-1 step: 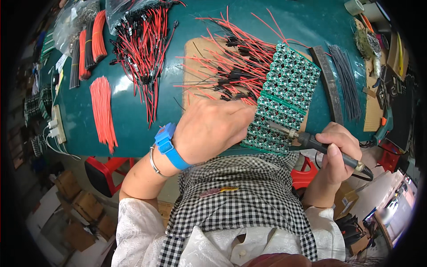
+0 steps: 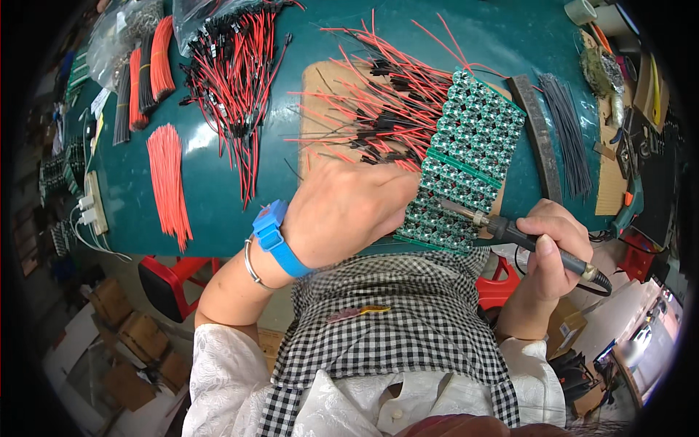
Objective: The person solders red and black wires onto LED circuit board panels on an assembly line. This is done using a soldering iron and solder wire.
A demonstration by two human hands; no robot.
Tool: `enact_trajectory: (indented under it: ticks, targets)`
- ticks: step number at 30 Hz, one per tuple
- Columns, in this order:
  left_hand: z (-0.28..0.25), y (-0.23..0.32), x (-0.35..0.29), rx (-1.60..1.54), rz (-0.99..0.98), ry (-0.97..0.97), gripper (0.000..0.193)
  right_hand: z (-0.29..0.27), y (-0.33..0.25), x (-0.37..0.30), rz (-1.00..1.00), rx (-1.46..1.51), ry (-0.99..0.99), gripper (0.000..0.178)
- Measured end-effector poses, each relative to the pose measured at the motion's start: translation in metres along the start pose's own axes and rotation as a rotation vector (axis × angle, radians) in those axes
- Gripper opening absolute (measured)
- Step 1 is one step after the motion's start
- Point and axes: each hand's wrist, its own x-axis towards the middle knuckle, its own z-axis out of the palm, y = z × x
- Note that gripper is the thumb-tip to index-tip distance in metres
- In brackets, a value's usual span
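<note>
My right hand [image 2: 555, 247] is closed round the dark handle of a soldering iron [image 2: 513, 233], its metal tip over the lower part of a green circuit board panel [image 2: 477, 120]. My left hand [image 2: 357, 204] is closed at the panel's left edge, the fingertips turned down and hidden behind the knuckles; what they pinch cannot be made out. Red and black wires with black connectors [image 2: 386, 120] fan out leftward from the panel. Panel and wires lie on a brown board [image 2: 314, 84]. A blue strap [image 2: 280, 244] circles my left wrist.
A bunch of connector wires [image 2: 237, 87] and a bundle of red wires [image 2: 169, 186] lie on the green table [image 2: 328, 22] at left. Right of the panel are a dark curved bar [image 2: 535, 135] and dark wires [image 2: 566, 138]. A red stool [image 2: 175, 284] stands below the table's edge.
</note>
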Motion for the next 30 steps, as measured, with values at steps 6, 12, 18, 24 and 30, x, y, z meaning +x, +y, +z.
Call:
enact_trajectory:
  ticks: [6, 12, 18, 24, 30]
  targets:
    - [-0.002, -0.009, 0.005, -0.023, 0.044, -0.030, 0.015, 0.001, -0.002, 0.002, 0.008, -0.010, -0.023, 0.029]
    - [-0.010, -0.012, 0.013, -0.011, 0.036, -0.113, 0.020, 0.002, -0.002, 0.004, 0.010, -0.027, -0.022, 0.028]
    - [-0.012, -0.011, 0.018, -0.008, 0.047, -0.139, 0.023, 0.004, -0.002, 0.004, 0.025, -0.025, -0.021, 0.028]
    - [-0.015, -0.008, 0.020, 0.003, 0.027, -0.184, 0.023, 0.004, -0.001, 0.005, 0.015, -0.038, -0.047, 0.025]
    - [-0.016, -0.006, 0.022, 0.039, 0.050, -0.203, 0.019, 0.003, -0.002, 0.011, -0.059, -0.074, -0.104, 0.023]
